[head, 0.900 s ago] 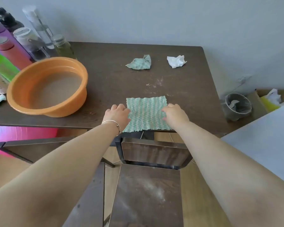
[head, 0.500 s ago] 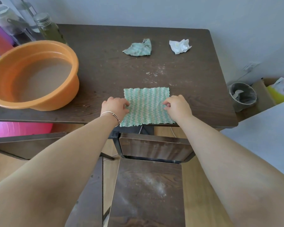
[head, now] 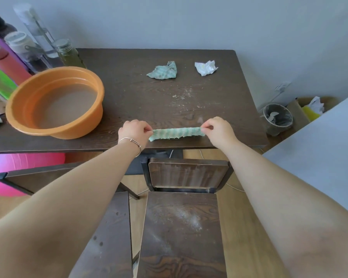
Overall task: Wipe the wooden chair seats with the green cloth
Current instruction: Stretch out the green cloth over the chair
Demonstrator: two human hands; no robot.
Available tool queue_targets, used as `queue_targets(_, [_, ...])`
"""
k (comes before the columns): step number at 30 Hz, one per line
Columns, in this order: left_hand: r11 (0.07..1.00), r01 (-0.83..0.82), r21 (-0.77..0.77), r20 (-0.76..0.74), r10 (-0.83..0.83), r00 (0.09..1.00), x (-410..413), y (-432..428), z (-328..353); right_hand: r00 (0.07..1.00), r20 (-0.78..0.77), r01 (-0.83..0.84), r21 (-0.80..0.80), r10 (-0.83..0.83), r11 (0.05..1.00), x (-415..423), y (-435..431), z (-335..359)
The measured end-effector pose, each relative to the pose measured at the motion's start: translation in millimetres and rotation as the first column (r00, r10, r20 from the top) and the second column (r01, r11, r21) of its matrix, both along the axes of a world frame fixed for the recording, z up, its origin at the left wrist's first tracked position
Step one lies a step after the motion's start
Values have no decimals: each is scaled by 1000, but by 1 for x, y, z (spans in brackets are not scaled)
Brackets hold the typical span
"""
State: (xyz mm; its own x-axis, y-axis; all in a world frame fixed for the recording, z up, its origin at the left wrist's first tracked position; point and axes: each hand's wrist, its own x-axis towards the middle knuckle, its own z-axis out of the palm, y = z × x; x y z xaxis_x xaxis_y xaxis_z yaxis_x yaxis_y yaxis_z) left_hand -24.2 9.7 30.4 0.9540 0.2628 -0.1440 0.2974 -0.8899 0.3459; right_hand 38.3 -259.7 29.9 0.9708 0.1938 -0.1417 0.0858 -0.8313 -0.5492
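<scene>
at the near edge of the table point(head: 129, 93), left hand point(head: 133, 131) and right hand point(head: 219, 131) pinch the green cloth point(head: 176, 133) taut, likely folding it before wiping the dusty chair seat point(head: 181, 233) just below.

A dark wooden table point(head: 129, 101) fills the middle of the frame. At centre left on it stands an orange basin point(head: 88, 123) holding murky water. Behind the basin, in the upper left, bottles and jars point(head: 67, 52) crowd the table's corner. Towards the top centre lies a crumpled green rag point(head: 163, 71), and to its right, apart from it, a crumpled white tissue point(head: 205, 68). Below them white specks point(head: 182, 97) dust the wood. Along the near edge a folded green cloth point(head: 176, 133) is stretched out; whether it touches the top is unclear.
</scene>
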Motion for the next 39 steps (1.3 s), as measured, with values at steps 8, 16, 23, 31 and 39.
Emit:
queue_targets(8, [988,81,-132,35,-77,996,-67,-1,39,991,-97,104,99,-94,990,-88,-22,43])
queue_targets(16, [976,126,-178,-63,-139,988,-165,-24,34,981,-172,108,114,-88,988,-191,-47,41])
queue_targets(23, [979,22,-205,-161,-55,985,-250,-62,4,953,-301,53,133,-10,990,-256,-80,-1])
queue_targets(31, [976,-70,-206,-359,-9,933,-327,-99,-85,886,-464,45,126,18,991,-320,-120,-97])
queue_targets(39, [974,-82,-213,-486,-32,873,-368,-116,-183,818,-574,127,99,-48,987,-366,-139,-193])
